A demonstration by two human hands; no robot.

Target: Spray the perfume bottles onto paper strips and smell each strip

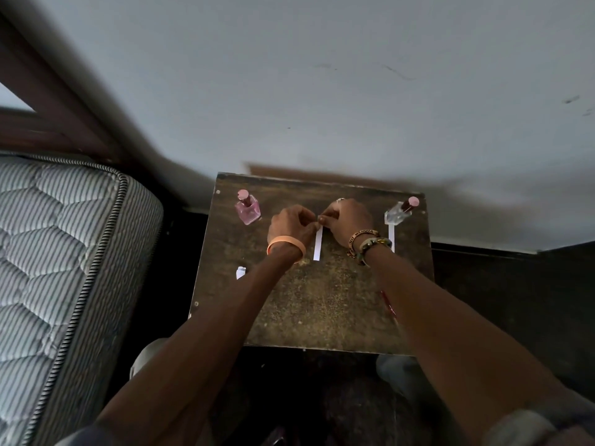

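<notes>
White paper strip [318,244] points lengthwise away from the person. Left hand [289,225] and right hand [349,220] both pinch its far end, fingers curled tight on it.

We see a worn, matt wooden desk [322,300], glossy glass perfume bottles [248,210], matt white paper strips [318,244], and a quilted cloth mattress [64,236].

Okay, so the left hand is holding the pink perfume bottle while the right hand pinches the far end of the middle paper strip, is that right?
Not quite. The head view shows the left hand off the pink perfume bottle, which stands alone beside it; that hand pinches the far end of the middle paper strip too, along with the right hand.
</notes>
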